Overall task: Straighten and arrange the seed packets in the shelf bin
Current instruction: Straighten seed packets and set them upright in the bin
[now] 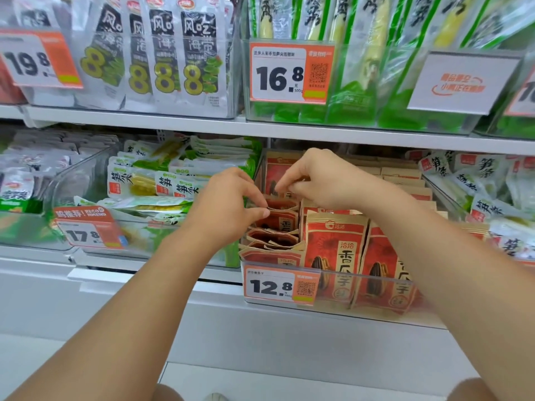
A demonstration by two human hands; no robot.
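A clear plastic shelf bin (pixel 376 280) on the lower shelf holds several red and tan seed packets (pixel 333 256). Packets in the right rows stand upright and face front. Those in the left row (pixel 275 224) lean and lie crooked. My left hand (pixel 228 204) pinches the top edge of a packet in the left row. My right hand (pixel 315 180) pinches the top edge of a packet farther back in the same row. An upright packet (pixel 278 175) stands at the row's back.
A 12.8 price tag (pixel 278 285) hangs on the bin's front. To the left stands a clear bin of green bamboo-shoot packets (pixel 162 183), to the right another one (pixel 486 183). The upper shelf (pixel 260 128) overhangs the bin, carrying seaweed packs (pixel 162 53) and green packs (pixel 362 68).
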